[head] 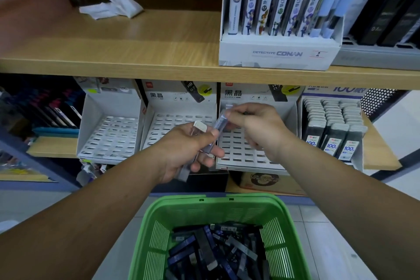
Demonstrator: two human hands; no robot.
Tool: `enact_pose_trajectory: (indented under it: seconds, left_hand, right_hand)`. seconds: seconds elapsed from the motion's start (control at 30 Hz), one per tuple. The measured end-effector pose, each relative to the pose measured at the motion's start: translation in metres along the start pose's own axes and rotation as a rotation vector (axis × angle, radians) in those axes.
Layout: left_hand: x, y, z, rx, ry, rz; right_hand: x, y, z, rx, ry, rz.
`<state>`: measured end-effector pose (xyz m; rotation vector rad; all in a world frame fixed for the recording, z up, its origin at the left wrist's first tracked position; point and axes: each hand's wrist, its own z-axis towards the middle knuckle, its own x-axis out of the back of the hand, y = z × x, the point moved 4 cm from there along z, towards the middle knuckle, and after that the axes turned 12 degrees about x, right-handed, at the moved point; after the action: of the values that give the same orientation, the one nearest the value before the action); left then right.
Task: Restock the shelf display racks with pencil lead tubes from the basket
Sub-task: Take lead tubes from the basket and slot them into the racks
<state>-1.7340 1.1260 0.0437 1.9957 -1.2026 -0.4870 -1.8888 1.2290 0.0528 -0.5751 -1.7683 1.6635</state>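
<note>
While left hand [186, 150] grips tubes [184, 174], right hand [255, 128] pinches one tube [218, 125].

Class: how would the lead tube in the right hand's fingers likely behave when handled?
Lead tube probably stiff: it looks straight, pinched by the right hand. Likely light: fingertips alone hold it. Glossy plastic, possibly slippery.

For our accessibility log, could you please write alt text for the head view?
A person's left grip holds a few lead tubes while the right grip pinches the top of one, in front of empty white racks on a lower shelf. Below, a green basket holds many more tubes.
</note>
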Motion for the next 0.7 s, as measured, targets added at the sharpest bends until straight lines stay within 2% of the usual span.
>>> enact_pose_trajectory:
  seconds: [0.07, 0.27, 0.33, 0.5, 0.63, 0.7]
  left_hand:
    - [-0.004, 0.002, 0.002, -0.007, -0.004, 0.010]
    - [-0.013, 0.002, 0.010, -0.006, -0.002, -0.088]
    - [-0.013, 0.005, 0.014, -0.044, 0.046, -0.080]
    - [-0.009, 0.014, 0.017, -0.090, 0.088, -0.117]
    - [-0.015, 0.016, 0.010, -0.095, 0.031, -0.090]
    - [-0.015, 0.017, 0.007, -0.100, 0.033, -0.142]
  right_hand:
    - [0.001, 0.000, -0.009, -0.047, -0.080, 0.042]
    - [0.020, 0.006, -0.014, -0.075, 0.034, 0.101]
    - [0.026, 0.004, -0.013, 0.036, 0.040, -0.053]
    - [0.025, 0.005, -0.016, 0.481, -0.134, -0.783]
    - [0.021, -0.001, -0.020, 0.676, -0.108, -0.981]
    - [0.020, 0.007, -0.017, 0.623, -0.119, -0.962]
